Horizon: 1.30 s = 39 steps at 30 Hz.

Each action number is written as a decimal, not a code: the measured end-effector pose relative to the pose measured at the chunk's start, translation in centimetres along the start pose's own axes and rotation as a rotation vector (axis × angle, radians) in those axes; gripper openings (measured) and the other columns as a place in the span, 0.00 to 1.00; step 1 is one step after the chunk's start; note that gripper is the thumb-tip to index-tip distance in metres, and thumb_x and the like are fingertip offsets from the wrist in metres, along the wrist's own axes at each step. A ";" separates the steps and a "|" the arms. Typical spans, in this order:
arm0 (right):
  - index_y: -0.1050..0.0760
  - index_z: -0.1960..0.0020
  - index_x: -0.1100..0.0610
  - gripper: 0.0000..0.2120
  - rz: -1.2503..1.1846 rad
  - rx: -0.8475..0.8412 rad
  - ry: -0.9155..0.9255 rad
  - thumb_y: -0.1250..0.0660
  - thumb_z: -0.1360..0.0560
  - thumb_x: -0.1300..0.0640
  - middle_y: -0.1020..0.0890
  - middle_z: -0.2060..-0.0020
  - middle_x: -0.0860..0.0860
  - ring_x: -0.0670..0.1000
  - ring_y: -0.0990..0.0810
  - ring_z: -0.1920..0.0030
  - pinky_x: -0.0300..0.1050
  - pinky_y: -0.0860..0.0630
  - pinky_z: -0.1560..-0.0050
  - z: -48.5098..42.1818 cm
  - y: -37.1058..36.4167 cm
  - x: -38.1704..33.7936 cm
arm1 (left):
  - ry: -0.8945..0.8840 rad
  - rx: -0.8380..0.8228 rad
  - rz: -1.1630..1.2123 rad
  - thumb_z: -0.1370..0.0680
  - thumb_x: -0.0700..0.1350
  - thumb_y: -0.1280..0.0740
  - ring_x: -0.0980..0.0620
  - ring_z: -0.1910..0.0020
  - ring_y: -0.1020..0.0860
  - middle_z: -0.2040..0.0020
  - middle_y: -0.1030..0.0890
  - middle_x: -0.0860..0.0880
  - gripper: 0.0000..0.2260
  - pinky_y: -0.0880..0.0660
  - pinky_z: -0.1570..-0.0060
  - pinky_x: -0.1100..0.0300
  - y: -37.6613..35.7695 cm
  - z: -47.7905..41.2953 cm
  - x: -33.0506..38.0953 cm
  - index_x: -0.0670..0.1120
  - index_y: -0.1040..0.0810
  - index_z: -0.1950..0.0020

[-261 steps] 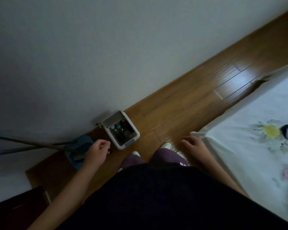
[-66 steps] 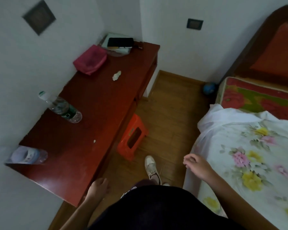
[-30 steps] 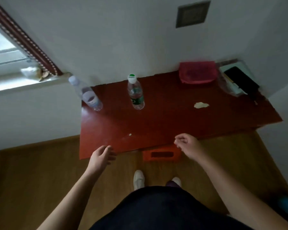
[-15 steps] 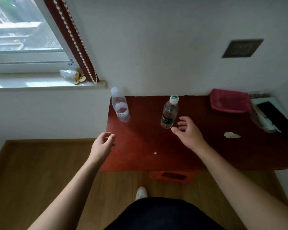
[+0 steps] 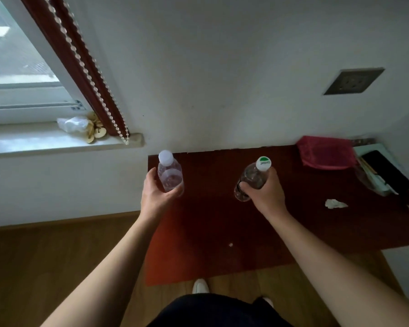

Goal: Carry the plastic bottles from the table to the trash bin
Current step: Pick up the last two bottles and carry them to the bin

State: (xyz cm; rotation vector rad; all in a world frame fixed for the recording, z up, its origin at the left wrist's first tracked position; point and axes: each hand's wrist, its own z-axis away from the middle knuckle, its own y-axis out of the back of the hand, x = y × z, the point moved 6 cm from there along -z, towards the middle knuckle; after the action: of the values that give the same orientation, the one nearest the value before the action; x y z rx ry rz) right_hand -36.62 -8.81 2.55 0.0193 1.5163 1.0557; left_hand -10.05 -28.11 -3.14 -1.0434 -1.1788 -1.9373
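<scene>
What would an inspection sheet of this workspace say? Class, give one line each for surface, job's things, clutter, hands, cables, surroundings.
Surface: dark red table, set against a white wall.
Job's things: white-capped bottle and green-capped bottle, both near the table's back edge.
Clutter: pink pouch, crumpled tissue, black flat object.
Hands: left hand grips the white-capped bottle; right hand grips the green-capped bottle.
Cables: nothing seen.
Surroundings: window, wall plate, wood floor.

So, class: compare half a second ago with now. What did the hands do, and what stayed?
Both hands reached forward: the left hand now grips the white-capped bottle, the right hand the green-capped bottle. Bottles, pink pouch and crumpled paper stay put on the table.
</scene>
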 end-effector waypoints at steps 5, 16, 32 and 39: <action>0.36 0.32 0.51 0.34 -0.034 -0.055 0.003 0.23 0.32 0.49 0.24 0.44 0.43 0.46 0.23 0.46 0.46 0.24 0.46 -0.4 -0.2 -0.2 | -0.022 0.007 -0.019 0.36 0.59 0.24 0.54 0.49 0.17 0.48 0.16 0.54 0.26 0.20 0.44 0.47 -0.9 0.0 0.8 0.57 0.26 0.41; 0.32 0.40 0.46 0.27 -0.141 -0.207 0.095 0.21 0.34 0.48 0.20 0.46 0.41 0.40 0.21 0.47 0.38 0.24 0.49 2.8 4.6 2.9 | -0.043 0.078 -0.028 0.32 0.58 0.23 0.56 0.51 0.17 0.50 0.16 0.55 0.23 0.19 0.49 0.52 -2.8 7.2 2.0 0.57 0.27 0.42; 0.26 0.43 0.49 0.23 -0.055 -0.927 0.415 0.21 0.34 0.52 0.19 0.51 0.39 0.31 0.21 0.54 0.28 0.27 0.59 14.6 -0.2 2.2 | 0.310 0.758 0.014 0.30 0.55 0.23 0.60 0.52 0.20 0.49 0.20 0.58 0.24 0.23 0.53 0.60 0.0 39.0 -6.7 0.52 0.25 0.38; 0.26 0.40 0.46 0.28 0.162 -1.355 0.751 0.21 0.36 0.43 0.19 0.46 0.40 0.39 0.20 0.45 0.43 0.22 0.43 29.8 -7.7 -0.1 | 0.722 1.092 0.167 0.30 0.60 0.25 0.49 0.44 0.23 0.43 0.22 0.52 0.26 0.24 0.49 0.54 -0.4 59.2 -16.1 0.52 0.27 0.36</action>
State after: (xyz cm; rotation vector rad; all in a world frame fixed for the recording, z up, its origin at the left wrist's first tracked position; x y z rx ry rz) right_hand -8.69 4.13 2.16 -1.3261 1.1047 2.1811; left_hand 15.18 27.75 -0.46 0.1346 -1.3355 -1.0476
